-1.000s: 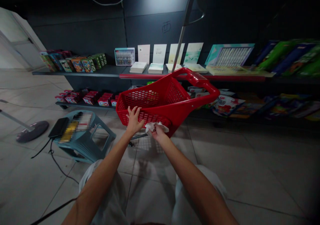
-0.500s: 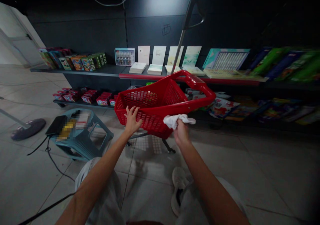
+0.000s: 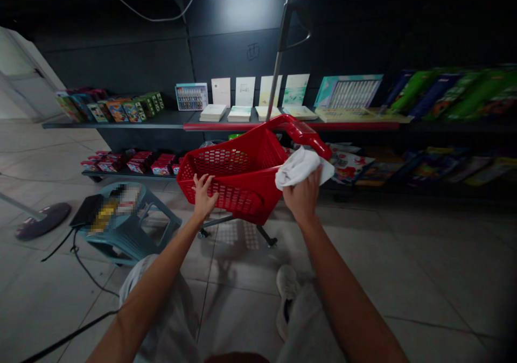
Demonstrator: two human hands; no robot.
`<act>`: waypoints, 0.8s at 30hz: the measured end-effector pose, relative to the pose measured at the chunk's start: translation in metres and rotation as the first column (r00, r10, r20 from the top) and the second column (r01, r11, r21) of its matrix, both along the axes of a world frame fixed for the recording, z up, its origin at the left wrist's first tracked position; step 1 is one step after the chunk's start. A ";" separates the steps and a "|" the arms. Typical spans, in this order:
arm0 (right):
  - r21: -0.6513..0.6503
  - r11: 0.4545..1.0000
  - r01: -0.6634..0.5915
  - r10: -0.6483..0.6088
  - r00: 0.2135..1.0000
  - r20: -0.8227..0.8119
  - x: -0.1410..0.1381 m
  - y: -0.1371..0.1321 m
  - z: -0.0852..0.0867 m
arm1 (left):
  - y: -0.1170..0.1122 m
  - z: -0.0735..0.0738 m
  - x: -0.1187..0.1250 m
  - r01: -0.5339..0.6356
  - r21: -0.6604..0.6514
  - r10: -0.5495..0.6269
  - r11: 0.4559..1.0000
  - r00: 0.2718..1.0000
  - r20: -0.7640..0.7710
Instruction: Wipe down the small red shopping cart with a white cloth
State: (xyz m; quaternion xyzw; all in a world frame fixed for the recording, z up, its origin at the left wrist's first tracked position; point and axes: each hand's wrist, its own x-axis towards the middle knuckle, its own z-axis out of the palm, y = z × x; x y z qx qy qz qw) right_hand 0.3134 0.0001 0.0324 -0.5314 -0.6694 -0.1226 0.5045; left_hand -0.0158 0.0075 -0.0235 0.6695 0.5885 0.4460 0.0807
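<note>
A small red shopping cart with perforated sides stands in front of me. My left hand touches the near side of its basket at the upper rim, fingers spread and open. In my right hand is a white cloth, bunched under closed fingers. The cloth lies against the near end of the cart's red handle and hides part of it. The cart's basket has nothing visible inside.
A blue-grey stool at left bears a black item and blurred things. Behind the cart, a dark shelf holds books, boxes and bags. A metal pole rises behind it. A round stand base and cables lie on the floor.
My right hand has moved the white cloth up and right, from beside the basket to the handle's near end. My left hand stays at the rim. The view has shifted slightly.
</note>
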 end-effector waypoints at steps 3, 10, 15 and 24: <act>-0.009 0.999 0.048 -0.047 0.993 0.107 -0.010 -0.003 0.021 | 0.003 -0.001 -0.003 0.006 0.002 -0.006 1.000 1.000 0.000; -0.130 0.976 0.173 -0.123 0.938 0.324 -0.018 0.004 0.058 | 0.009 -0.010 -0.009 -0.009 -0.003 0.009 1.000 0.998 -0.060; -0.164 0.967 0.195 -0.122 0.920 0.372 -0.026 0.004 0.066 | 0.015 -0.015 -0.015 0.024 -0.013 -0.026 1.000 0.994 -0.105; -0.210 0.965 0.155 -0.044 0.891 0.452 -0.062 -0.028 0.073 | 0.008 -0.021 0.016 -0.059 -0.021 0.059 0.998 0.998 -0.020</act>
